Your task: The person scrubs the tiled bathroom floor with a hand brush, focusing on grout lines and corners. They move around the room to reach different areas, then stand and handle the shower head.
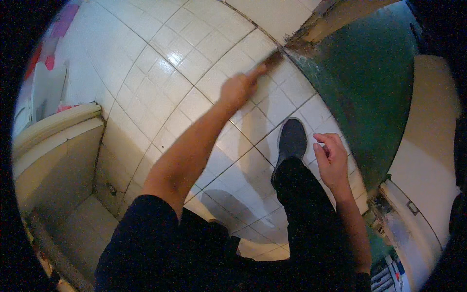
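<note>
My left arm stretches forward over the white tiled floor (194, 104). The closed fingers of my left hand (238, 91) grip a short, dark brown tool (274, 59) that looks like a hand brush, though motion blurs it. Its far end reaches the seam where the tiles meet a green floor (362, 97). My right hand (334, 160) hangs above the tiles to the right of my dark grey shoe (293, 138), its fingers loosely curled, the thumb apart and nothing in it.
To the left, a low tiled ledge (63, 138) has a rounded rim. A worn, brownish base edge (326, 24) borders the green floor at the top. On the right is a pale panel (433, 126), with a grey slatted thing (386, 277) at the lower right.
</note>
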The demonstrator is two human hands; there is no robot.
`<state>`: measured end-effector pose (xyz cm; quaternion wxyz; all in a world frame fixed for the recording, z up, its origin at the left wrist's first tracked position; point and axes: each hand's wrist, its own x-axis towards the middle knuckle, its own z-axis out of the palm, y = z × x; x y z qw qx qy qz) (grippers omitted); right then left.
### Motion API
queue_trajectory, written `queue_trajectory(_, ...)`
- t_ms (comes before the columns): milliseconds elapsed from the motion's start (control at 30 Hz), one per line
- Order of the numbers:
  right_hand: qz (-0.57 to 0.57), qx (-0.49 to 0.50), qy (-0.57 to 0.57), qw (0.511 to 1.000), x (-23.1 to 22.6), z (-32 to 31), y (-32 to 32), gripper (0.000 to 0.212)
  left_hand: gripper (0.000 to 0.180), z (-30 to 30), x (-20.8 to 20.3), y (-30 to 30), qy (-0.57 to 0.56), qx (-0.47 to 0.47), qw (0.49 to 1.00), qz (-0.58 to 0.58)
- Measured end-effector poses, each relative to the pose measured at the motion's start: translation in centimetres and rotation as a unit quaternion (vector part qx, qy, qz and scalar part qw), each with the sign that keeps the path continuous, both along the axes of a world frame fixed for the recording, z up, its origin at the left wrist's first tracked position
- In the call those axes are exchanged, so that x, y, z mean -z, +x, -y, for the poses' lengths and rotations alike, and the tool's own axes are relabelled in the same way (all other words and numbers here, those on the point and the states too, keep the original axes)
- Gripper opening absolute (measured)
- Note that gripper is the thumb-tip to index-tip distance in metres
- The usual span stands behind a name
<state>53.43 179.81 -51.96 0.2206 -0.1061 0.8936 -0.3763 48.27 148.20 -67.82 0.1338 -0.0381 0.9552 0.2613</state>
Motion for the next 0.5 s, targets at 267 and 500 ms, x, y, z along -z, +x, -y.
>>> queue_trajectory(267,0.033,0.008,-0.001,0.999,-0.5,1.2,0.6,0.021,0.067,-4.1,2.1,7.5,0.09,0.158,0.983,-0.023)
queue_trajectory(500,-0.003,-0.004,-0.003,1.0,1.2,-0.1,2.5,0.021,0.063,2.2,-0.7,6.2,0.001,0.072,0.997,-0.001)
